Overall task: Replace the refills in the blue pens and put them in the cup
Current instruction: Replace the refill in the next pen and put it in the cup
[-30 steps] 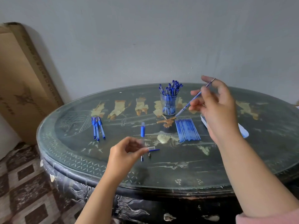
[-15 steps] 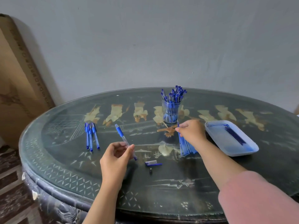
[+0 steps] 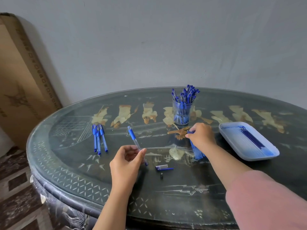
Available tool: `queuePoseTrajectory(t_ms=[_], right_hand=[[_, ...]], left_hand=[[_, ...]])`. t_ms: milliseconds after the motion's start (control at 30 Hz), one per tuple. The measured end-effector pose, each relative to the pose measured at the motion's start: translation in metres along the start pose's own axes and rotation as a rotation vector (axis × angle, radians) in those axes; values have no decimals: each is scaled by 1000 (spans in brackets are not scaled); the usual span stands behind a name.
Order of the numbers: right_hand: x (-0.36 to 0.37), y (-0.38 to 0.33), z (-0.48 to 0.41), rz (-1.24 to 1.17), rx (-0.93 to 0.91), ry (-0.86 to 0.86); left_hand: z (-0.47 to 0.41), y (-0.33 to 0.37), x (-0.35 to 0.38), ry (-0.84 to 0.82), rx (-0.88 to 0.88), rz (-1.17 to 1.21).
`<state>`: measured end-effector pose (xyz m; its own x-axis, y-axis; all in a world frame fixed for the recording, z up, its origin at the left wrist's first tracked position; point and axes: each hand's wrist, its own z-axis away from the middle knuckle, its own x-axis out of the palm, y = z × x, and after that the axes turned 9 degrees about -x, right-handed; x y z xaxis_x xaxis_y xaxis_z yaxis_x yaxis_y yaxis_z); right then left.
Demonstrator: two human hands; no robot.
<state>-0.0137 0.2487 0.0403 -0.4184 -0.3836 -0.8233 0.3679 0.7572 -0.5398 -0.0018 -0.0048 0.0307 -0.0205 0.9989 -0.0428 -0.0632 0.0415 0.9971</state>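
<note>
Table (image 3: 66, 155): cup (image 3: 182, 113) full of pens (image 3: 189, 94)

left hand (image 3: 126, 161) holds pen barrel (image 3: 136, 143) | right hand (image 3: 201, 136) on refills (image 3: 197, 152)

Home (ornate inlaid table (image 3: 69, 165))

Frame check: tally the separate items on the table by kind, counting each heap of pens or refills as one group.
Cup of pens: 1
Tray: 1
Group of loose pens: 1
Pile of refills, pinched by the right hand: 1
Pen barrel, held by the left hand: 1
Pen cap: 1
Small black part: 1
Total: 7
</note>
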Motion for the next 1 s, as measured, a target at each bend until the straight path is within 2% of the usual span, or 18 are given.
queuePoseTrajectory(t_ms=[133, 233, 333, 433, 533, 1000], right_hand=[[-12, 8, 8, -84, -38, 102], [-39, 35, 11, -45, -32, 203], [-71, 79, 13, 229, 59, 225], [-95, 110, 19, 576, 170, 126], [-104, 126, 25, 766, 210, 19], [-102, 137, 21, 741, 187, -5]], left_hand=[[-1, -1, -1, 7, 5, -8], [0, 0, 0, 7, 9, -11], [2, 1, 1, 13, 15, -32], [3, 1, 2, 22, 11, -49], [4, 2, 1, 31, 14, -71], [6, 3, 5, 35, 39, -96]])
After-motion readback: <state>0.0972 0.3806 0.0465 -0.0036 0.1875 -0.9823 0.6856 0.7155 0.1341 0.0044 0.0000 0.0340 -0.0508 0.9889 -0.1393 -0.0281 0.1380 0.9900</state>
